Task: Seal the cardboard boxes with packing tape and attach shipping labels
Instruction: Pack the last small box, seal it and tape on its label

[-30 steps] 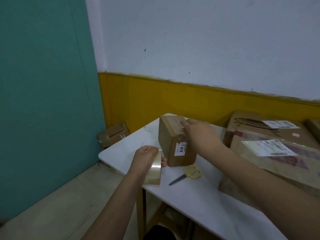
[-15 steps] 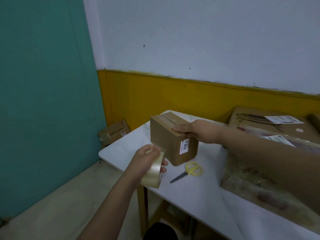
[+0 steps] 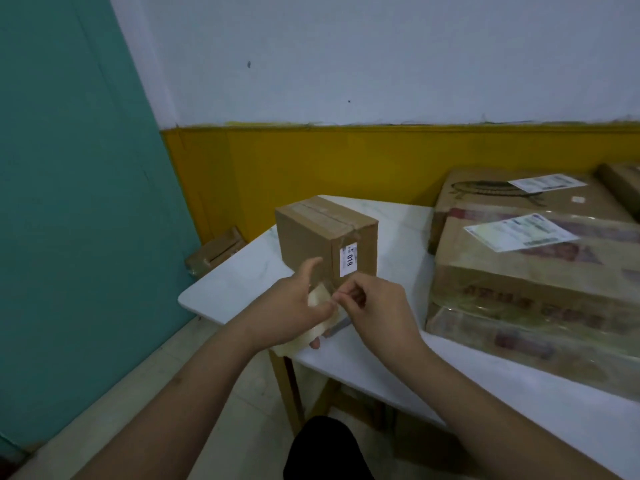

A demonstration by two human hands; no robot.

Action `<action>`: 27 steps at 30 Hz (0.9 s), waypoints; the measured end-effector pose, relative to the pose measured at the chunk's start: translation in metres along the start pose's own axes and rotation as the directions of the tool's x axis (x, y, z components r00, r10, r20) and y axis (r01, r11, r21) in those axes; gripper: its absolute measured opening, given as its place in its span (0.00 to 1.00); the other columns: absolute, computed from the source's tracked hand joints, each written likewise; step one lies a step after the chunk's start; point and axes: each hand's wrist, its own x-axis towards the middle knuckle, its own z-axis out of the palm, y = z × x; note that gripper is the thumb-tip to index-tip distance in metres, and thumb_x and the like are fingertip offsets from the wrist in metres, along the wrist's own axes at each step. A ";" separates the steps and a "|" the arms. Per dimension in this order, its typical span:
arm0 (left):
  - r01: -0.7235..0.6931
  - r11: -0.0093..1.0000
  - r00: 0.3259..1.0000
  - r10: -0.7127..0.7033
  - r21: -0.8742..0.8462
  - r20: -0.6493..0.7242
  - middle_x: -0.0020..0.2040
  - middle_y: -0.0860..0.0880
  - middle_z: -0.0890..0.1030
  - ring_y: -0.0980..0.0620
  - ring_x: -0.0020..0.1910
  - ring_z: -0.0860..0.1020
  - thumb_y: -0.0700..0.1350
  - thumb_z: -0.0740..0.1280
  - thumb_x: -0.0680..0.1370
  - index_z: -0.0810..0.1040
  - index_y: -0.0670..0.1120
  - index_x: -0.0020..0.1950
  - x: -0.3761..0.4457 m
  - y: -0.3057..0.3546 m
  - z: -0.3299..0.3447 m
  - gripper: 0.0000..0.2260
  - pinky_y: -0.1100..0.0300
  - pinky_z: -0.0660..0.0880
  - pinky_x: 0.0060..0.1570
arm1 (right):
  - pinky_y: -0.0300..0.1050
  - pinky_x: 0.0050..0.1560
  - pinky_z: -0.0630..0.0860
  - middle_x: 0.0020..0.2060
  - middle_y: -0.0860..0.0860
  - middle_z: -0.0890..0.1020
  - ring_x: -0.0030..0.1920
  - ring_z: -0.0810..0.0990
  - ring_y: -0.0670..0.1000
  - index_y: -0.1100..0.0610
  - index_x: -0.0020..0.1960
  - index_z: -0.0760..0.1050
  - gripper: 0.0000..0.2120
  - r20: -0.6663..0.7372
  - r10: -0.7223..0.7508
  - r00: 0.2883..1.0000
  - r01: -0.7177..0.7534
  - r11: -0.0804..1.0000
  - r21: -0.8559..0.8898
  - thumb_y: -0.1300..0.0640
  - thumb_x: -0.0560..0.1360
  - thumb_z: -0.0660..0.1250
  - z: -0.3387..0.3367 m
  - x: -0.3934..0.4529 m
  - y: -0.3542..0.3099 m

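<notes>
The left hand (image 3: pixel 291 306) is gripping the tape roll (image 3: pixel 320 322) above the worktop (image 3: pixel 242 275) edge, thumb raised. The right hand (image 3: pixel 375 306) fingers are pinching at the roll's rim. The box (image 3: pixel 308 237) is sitting upright just behind both hands.

At frame centre, the left hand (image 3: pixel 291 306) grips a tape roll (image 3: pixel 320 318); the right hand (image 3: pixel 375 304) pinches its edge, below a small box (image 3: pixel 323 237) on the bench (image 3: pixel 242 271).
</notes>
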 end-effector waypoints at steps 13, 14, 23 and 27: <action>-0.156 0.815 0.850 0.398 0.558 -0.344 0.78 0.47 0.60 0.43 0.77 0.58 0.69 0.61 0.77 0.63 0.55 0.79 0.092 -0.040 -0.026 0.34 0.45 0.61 0.74 | 0.44 0.43 0.75 0.37 0.43 0.78 0.41 0.76 0.42 0.49 0.42 0.74 0.05 -0.080 0.073 0.994 -0.069 0.997 0.047 0.55 0.77 0.67 0.037 0.006 0.042; -0.186 0.819 0.877 0.388 0.543 -0.284 0.78 0.48 0.61 0.45 0.77 0.59 0.69 0.60 0.76 0.65 0.55 0.78 0.099 -0.043 -0.026 0.33 0.44 0.60 0.75 | 0.44 0.43 0.75 0.37 0.43 0.77 0.41 0.75 0.43 0.50 0.42 0.74 0.05 -0.104 0.049 0.993 -0.045 0.998 0.045 0.55 0.77 0.67 0.037 0.006 0.040; -0.294 0.859 0.846 0.438 0.420 -0.304 0.74 0.56 0.67 0.50 0.72 0.61 0.54 0.70 0.79 0.67 0.58 0.77 0.109 -0.071 -0.019 0.27 0.56 0.60 0.70 | 0.34 0.41 0.70 0.38 0.41 0.73 0.42 0.71 0.42 0.52 0.43 0.72 0.06 -0.168 -0.119 0.979 0.126 0.992 0.028 0.58 0.77 0.67 0.038 0.019 0.027; -0.287 0.927 0.878 0.356 0.241 -0.322 0.78 0.55 0.63 0.54 0.77 0.58 0.58 0.62 0.80 0.65 0.56 0.78 0.098 -0.068 -0.021 0.26 0.53 0.57 0.76 | 0.34 0.41 0.69 0.40 0.44 0.74 0.42 0.71 0.42 0.54 0.44 0.73 0.05 -0.185 -0.174 0.967 0.180 0.983 0.019 0.59 0.78 0.66 0.039 0.034 0.028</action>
